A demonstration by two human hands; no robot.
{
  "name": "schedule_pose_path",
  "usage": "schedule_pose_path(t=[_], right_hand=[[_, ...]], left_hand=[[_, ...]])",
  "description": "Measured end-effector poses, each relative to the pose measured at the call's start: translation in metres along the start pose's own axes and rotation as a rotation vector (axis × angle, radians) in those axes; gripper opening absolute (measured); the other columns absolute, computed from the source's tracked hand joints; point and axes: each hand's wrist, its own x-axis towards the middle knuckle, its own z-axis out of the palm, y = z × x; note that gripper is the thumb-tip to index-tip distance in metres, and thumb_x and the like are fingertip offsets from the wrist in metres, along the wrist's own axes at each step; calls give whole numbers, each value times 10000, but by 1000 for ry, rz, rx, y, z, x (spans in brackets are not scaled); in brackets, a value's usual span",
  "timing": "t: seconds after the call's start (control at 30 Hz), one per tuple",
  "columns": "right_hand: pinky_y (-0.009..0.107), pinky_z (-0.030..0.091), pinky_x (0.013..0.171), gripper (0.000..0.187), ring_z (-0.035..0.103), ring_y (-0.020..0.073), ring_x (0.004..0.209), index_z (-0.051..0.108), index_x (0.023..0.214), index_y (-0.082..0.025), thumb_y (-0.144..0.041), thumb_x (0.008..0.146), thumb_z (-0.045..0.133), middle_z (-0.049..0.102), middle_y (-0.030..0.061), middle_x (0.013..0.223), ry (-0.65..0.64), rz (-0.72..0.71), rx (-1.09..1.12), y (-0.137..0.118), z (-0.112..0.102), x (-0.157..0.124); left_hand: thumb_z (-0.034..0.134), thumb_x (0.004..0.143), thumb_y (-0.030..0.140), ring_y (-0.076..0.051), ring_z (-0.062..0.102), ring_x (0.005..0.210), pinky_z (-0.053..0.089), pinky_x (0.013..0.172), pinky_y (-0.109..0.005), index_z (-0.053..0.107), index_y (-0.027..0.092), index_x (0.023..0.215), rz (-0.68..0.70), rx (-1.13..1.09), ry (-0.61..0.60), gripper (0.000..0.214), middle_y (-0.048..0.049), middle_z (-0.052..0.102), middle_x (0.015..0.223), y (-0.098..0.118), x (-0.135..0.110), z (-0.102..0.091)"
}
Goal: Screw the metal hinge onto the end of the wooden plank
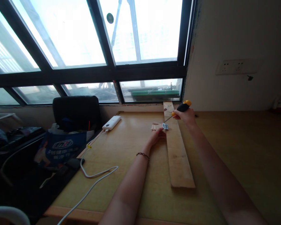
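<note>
A long wooden plank (178, 156) lies on the wooden table (236, 150), running away from me. A small metal hinge (165, 126) sits at its left edge, joining it to a small wood piece (154, 126). My left hand (157, 135) rests on that small piece beside the hinge, fingers pressed down. My right hand (186, 116) is closed around a screwdriver (181, 108) with a black and yellow handle. Its shaft slants down to the hinge.
A white power bank (111, 122) with a white cable (93, 178) lies at the table's left. A black chair (76, 112) and a blue bag (61, 147) stand left of the table. Windows fill the wall ahead; a wall socket (234, 66) is at right.
</note>
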Motion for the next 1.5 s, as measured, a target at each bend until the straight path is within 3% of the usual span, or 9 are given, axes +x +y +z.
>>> schedule_pose_path(t=[0.17, 0.43, 0.73, 0.93, 1.0, 1.17, 1.23, 1.33, 1.5], right_hand=[[209, 509, 348, 158, 625, 185, 426, 561, 579, -145, -204, 560, 706, 643, 48, 499, 131, -4, -71, -4, -3, 2], [203, 501, 343, 134, 612, 174, 406, 556, 545, -143, -175, 553, 687, 609, 26, 441, 66, 57, -97, -3, -2, 0], [207, 510, 355, 143, 615, 176, 413, 556, 547, -144, -179, 563, 693, 599, 21, 431, 71, 71, -105, 0, -2, 2], [213, 518, 363, 157, 621, 180, 425, 553, 580, -134, -166, 574, 707, 613, 30, 461, 64, 68, -87, 2, -1, 3], [221, 535, 392, 171, 628, 180, 443, 554, 593, -128, -156, 575, 721, 629, 41, 498, -2, 86, -40, -2, -3, 1], [228, 583, 564, 199, 666, 177, 581, 575, 630, -109, -57, 534, 740, 674, 64, 625, -326, 141, 141, -19, -17, -9], [223, 583, 585, 194, 672, 179, 615, 589, 642, -103, -39, 528, 732, 681, 68, 647, -383, 137, 150, -22, -20, -10], [224, 575, 510, 176, 664, 185, 566, 596, 624, -103, -70, 528, 738, 675, 71, 608, -319, 111, 39, -20, -18, -8], [185, 492, 347, 177, 623, 169, 445, 613, 555, -120, -208, 513, 762, 645, 55, 513, -140, -34, -343, -19, -10, -6]], left_hand=[[500, 754, 314, -105, 518, 441, 402, 461, -212, 521, 137, 723, 13, 77, -14, 181, -10, 547, 501, 0, -2, 0], [558, 727, 280, -84, 524, 477, 399, 484, -188, 552, 105, 703, -4, 23, -23, 176, -21, 562, 540, 0, -2, -1], [582, 723, 276, -103, 561, 552, 451, 529, -209, 581, 109, 777, 2, 14, 38, 176, -43, 589, 620, 0, -1, 1], [604, 710, 307, -111, 568, 572, 459, 548, -217, 587, 104, 775, 26, 17, 14, 214, -56, 597, 641, -2, 0, 0], [601, 712, 314, -112, 570, 578, 459, 556, -215, 592, 99, 773, 30, 16, 7, 223, -57, 598, 642, -2, 0, -1], [574, 730, 291, -108, 572, 574, 470, 577, -220, 598, 94, 783, 37, -3, -14, 205, -60, 605, 647, -2, 0, 0], [571, 736, 285, -111, 582, 583, 476, 591, -223, 601, 95, 790, 28, -6, -11, 200, -66, 615, 659, -2, 0, 0], [554, 748, 271, -118, 596, 593, 491, 620, -242, 605, 94, 792, 11, -7, 1, 189, -75, 632, 672, -3, 0, 0], [533, 755, 242, -131, 618, 618, 504, 653, -256, 613, 97, 787, 5, -8, -1, 168, -75, 646, 667, -4, 1, -1]])
